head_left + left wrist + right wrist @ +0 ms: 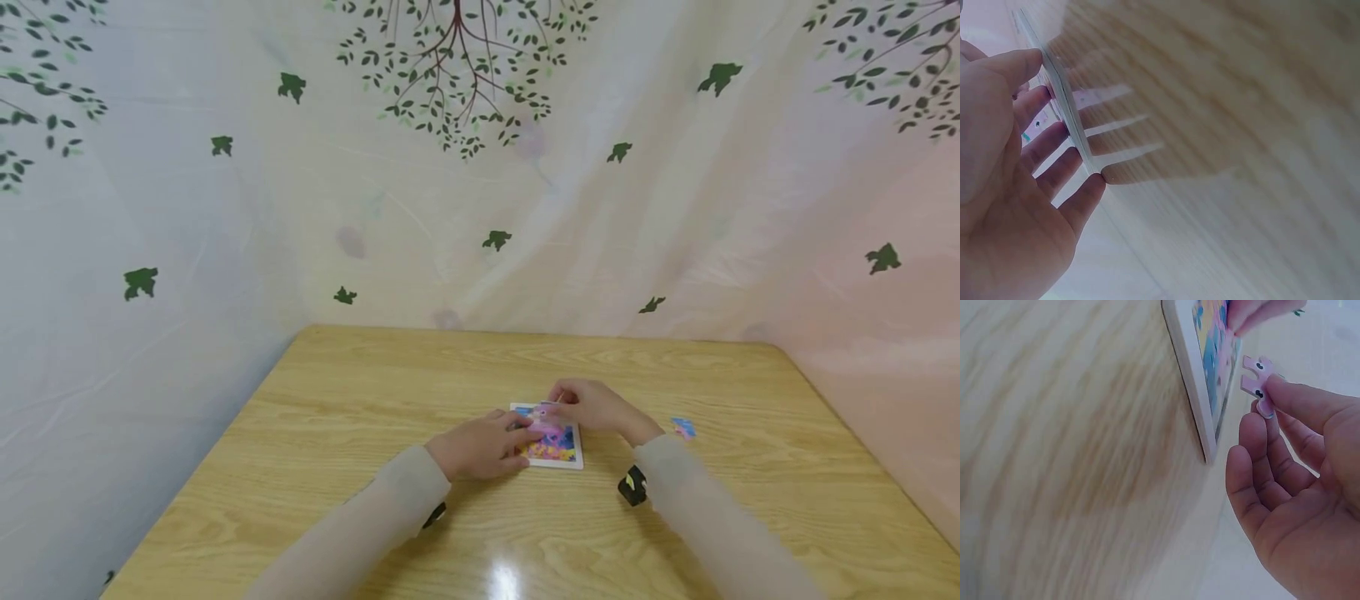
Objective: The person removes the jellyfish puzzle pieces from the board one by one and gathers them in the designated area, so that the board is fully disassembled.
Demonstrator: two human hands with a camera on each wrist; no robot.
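Note:
A small jigsaw puzzle with a white frame (pixel 576 466) lies on the table, its picture pink, blue and yellow. My left hand (pixel 482 447) rests along its left side, fingers stretched over the picture and the fingertips touching the board, as the left wrist view shows. Between thumb and fingers my right hand (pixel 1310 450) pinches a pink puzzle piece (pixel 1259 387) with black eyes printed on it. In the right wrist view that piece is raised just beside the far part of the frame. The head view has the right hand over the puzzle's upper right corner.
A loose blue and pink puzzle piece (pixel 683 428) lies on the wooden table (pixel 360 375), right of the puzzle and beyond the right wrist. Behind the table hangs a pale curtain (pixel 420 208) printed with leaves. Each wrist carries a small black camera (pixel 633 486).

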